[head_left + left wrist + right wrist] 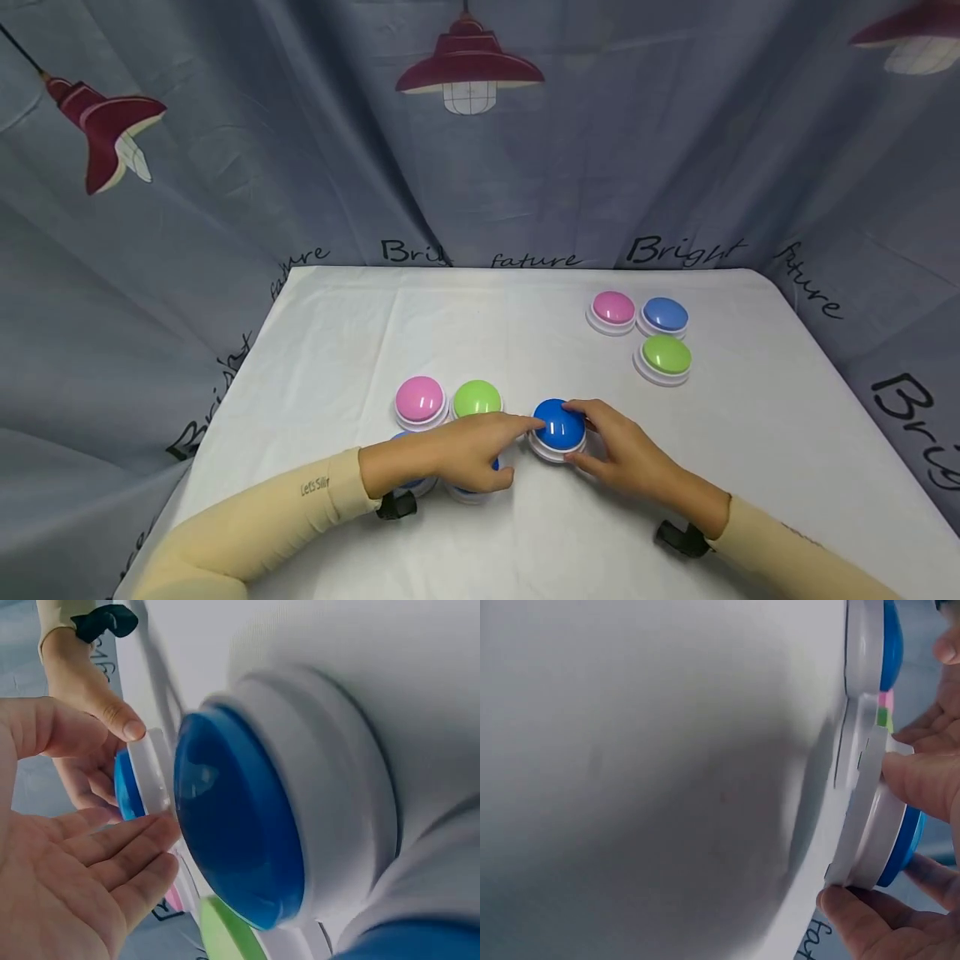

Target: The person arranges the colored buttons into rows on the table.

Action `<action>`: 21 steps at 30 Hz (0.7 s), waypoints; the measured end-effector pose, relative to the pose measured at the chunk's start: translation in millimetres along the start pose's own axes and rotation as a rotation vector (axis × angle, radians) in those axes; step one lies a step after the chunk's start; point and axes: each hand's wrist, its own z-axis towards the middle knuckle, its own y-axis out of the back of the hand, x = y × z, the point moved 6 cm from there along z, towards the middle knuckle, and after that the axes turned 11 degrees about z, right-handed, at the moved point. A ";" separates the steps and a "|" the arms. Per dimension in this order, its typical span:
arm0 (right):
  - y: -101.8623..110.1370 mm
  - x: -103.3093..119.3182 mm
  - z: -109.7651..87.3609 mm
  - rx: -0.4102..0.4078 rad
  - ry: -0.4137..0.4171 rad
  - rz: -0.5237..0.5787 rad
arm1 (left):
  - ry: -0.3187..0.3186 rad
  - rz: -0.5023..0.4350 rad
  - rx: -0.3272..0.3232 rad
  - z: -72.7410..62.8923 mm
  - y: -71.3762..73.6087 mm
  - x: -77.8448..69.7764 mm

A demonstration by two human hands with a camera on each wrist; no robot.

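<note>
A push button with a blue dome (558, 423) and white base is in my right hand (628, 454), which grips the base between thumb and fingers. In the right wrist view that white base (874, 832) stands tilted and looks slightly raised off the cloth. My left hand (476, 450) reaches across from the left with its fingers extended, the index fingertip at the dome's left side. Below the left hand sit two more blue buttons, largely hidden in the head view; one blue button (232, 817) fills the left wrist view. Pink (420, 398) and green (477, 398) buttons stand just behind them.
At the back right of the white-clothed table (337, 333) stand a pink button (613, 308), a blue button (666, 314) and a green button (667, 356), close together. A grey curtain (300, 167) printed with lamps and lettering surrounds the table's far edge and sides.
</note>
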 end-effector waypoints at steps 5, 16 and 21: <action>-7.7 1.9 -9.7 0.029 0.005 -0.010 | -0.031 0.050 0.029 -7.9 -4.6 -13.9; -19.3 7.7 -18.2 0.075 0.014 -0.019 | -0.060 0.222 0.053 -20.0 -14.1 -25.1; -26.3 15.4 -18.8 0.100 0.053 -0.022 | -0.061 0.312 0.046 -24.2 -15.2 -24.5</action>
